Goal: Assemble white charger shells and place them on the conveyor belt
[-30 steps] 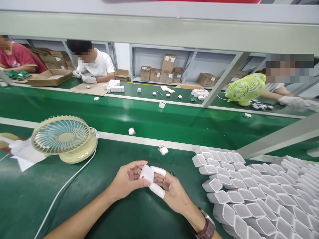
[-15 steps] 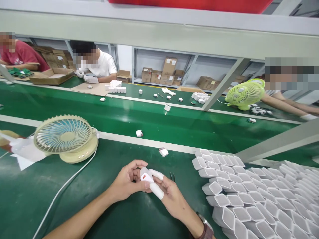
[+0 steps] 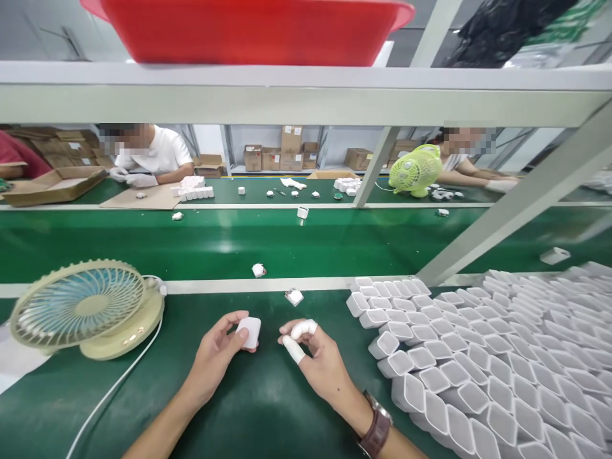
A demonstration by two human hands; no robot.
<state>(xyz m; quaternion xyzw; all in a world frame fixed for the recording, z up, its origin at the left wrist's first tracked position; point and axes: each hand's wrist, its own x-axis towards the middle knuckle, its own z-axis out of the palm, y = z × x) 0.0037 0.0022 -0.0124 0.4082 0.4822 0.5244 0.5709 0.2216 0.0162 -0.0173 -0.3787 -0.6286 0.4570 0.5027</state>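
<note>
My left hand [image 3: 217, 354] holds a small white plastic block [image 3: 250, 331] between thumb and fingers, just above the green bench [image 3: 258, 408]. My right hand [image 3: 318, 360] rests a little to the right of it, apart from the block. White finger cots cover its thumb and forefinger, which are curled toward each other with nothing between them. A watch is on the right wrist. A small white part [image 3: 294, 296] lies on the bench just beyond both hands.
A stack of white open shells [image 3: 478, 357] fills the bench at right. A beige desk fan [image 3: 83, 309] with its white cable stands at left. Beyond runs a green conveyor [image 3: 287, 242] carrying small parts. Other people work across it, beside a green fan [image 3: 415, 171]. A red tub [image 3: 253, 29] sits on the overhead shelf.
My hands have parted: the white block, held by both before, is now in the left hand alone. The right hand drew back to the right. The view has tilted upward.
</note>
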